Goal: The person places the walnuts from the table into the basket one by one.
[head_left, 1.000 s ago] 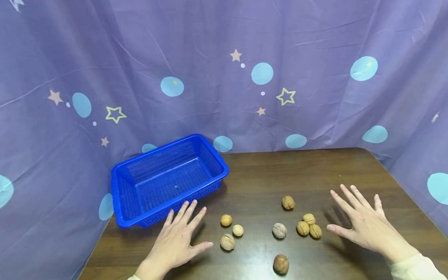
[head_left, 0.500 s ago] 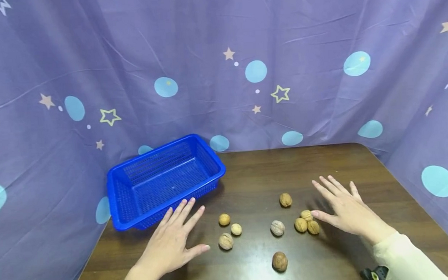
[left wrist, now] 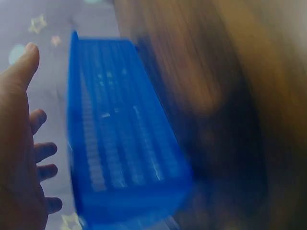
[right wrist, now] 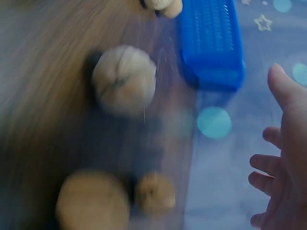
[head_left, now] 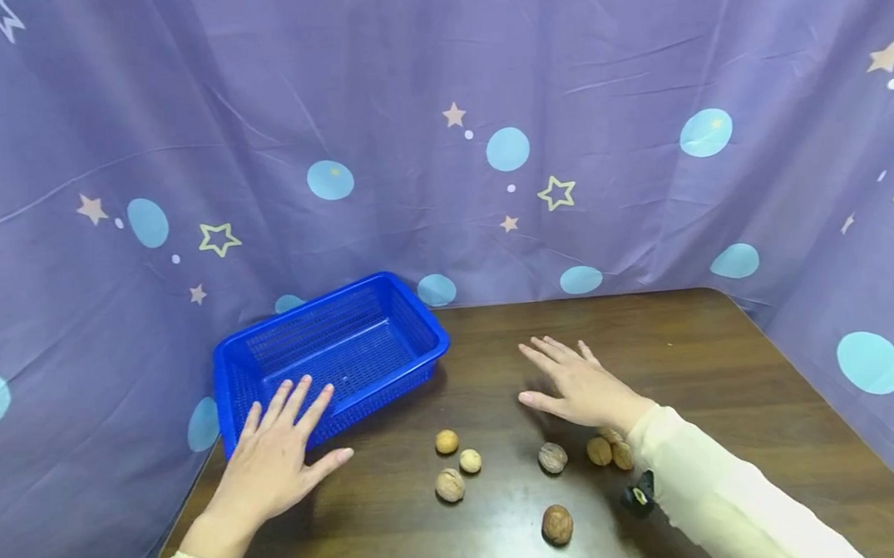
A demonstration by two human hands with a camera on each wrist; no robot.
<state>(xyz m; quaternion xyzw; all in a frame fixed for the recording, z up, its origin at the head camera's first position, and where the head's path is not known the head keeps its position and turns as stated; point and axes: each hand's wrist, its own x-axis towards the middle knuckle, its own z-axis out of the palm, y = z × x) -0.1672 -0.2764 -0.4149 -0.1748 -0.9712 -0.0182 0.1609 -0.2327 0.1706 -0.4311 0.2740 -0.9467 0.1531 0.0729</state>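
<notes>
My left hand (head_left: 268,470), fingers spread and straight, hovers over the near left side of a blue plastic basket (head_left: 392,390). Whether it touches the rim I cannot tell. In the left wrist view the basket (left wrist: 129,115) stands beside that hand (left wrist: 17,115). Farther right, my right hand (head_left: 587,389) is above the table with straight fingers and holds nothing. Under its wrist a cluster of walnuts (head_left: 599,451) is partly covered. A greyish walnut (head_left: 552,457) lies just in front. The right wrist view shows blurred walnuts (right wrist: 124,80) below the hand (right wrist: 292,143).
Left of centre lie a pale walnut (head_left: 449,485) and two small yellowish round nuts (head_left: 447,442). A darker walnut (head_left: 558,525) sits nearer the front. The brown wooden table (head_left: 494,335) ends at a purple patterned curtain (head_left: 409,106). A black device (head_left: 639,494) hangs at the right sleeve.
My right hand has swept left across the table, now hiding a walnut seen before and part of the cluster. My left hand has shifted left over the basket's near side.
</notes>
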